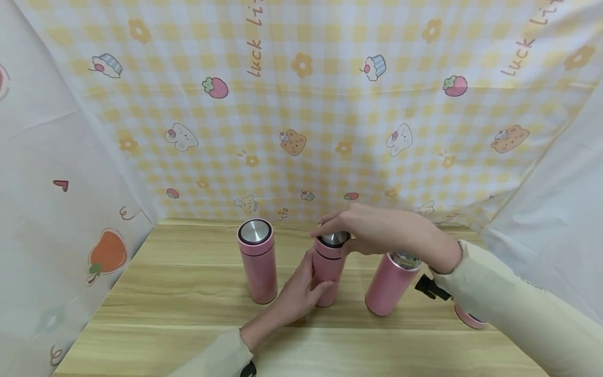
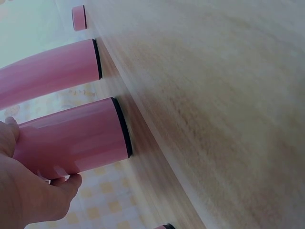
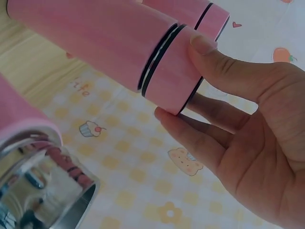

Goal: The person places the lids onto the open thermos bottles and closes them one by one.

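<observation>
Loose lid: pink, on the table at the right, partly hidden by the right sleeve.
Open bottle: pink, just right of the middle bottle and uncapped; its shiny metal neck stands bare, and whether anything is inside cannot be told.
Left hand: reaches in from the near side, fingers and thumb wrapped round the body of the middle bottle, thumb across its near side.
Middle bottle: pink, upright on the table between the other two, its contents hidden by the lid.
Middle lid: pink with a steel top, sitting on the bottle; a thin silvery line shows at the seam.
Right hand: comes across from the right, over the open bottle, thumb and fingers pinching the middle lid from opposite sides.
Leftmost bottle: pink, upright and capped, apart from the middle one; inside not visible.
Table: pale wood grain, under all the bottles.
Backdrop: yellow-checked cloth behind the table, printed with strawberries, cupcakes and bears.
</observation>
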Available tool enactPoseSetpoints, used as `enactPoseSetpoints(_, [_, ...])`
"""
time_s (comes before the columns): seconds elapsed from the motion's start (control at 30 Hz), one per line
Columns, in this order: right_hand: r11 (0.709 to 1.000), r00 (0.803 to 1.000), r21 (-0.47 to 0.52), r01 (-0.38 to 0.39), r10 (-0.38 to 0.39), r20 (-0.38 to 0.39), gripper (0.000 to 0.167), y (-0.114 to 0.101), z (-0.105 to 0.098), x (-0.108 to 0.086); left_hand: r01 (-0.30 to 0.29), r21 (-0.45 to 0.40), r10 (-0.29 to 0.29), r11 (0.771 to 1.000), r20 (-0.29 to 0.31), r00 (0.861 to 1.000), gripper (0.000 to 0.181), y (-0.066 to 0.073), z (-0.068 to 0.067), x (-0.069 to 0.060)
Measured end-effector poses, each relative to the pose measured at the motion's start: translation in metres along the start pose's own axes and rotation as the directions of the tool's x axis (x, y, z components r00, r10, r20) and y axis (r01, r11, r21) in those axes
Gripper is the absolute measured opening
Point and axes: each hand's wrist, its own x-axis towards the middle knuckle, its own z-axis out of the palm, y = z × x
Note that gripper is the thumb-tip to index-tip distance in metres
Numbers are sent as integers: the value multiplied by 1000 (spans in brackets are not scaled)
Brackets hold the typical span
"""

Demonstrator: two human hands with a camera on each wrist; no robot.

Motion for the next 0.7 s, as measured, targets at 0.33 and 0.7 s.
enactPoseSetpoints(0.33, [998, 998, -41, -45, 43, -49, 50, -7, 2, 3, 29, 12, -29, 999, 2, 1000, 74, 2, -1, 0])
enactPoseSetpoints(0.7, [991, 994, -117, -66, 55, -97, 20, -16, 3, 10, 42, -14, -41, 999, 5, 999, 72, 1, -1, 1])
